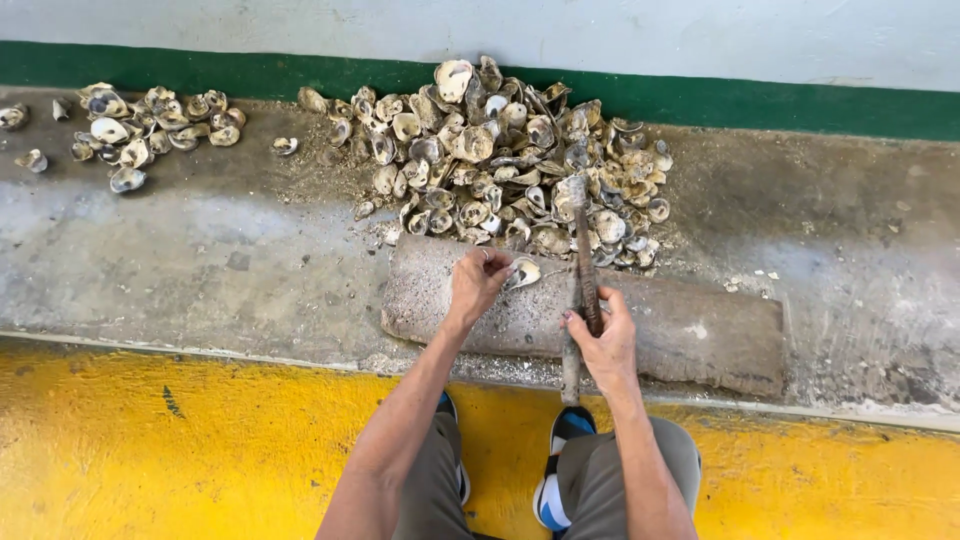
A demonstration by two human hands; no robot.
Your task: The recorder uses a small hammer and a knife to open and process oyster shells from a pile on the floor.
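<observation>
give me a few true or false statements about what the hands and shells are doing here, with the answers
1. The left hand holds a pale oyster shell on the long grey stone block. True.
2. The right hand is empty. False: it grips a long rusty metal tool with its head raised over the block.
3. The large heap of grey-white oyster shells lies against the green stripe of the wall. True.
4. The smaller scatter of shells lies to the right of the large heap. False: it lies to the left.
5. The floor strip nearest the person is painted blue. False: it is the yellow painted floor.
</observation>
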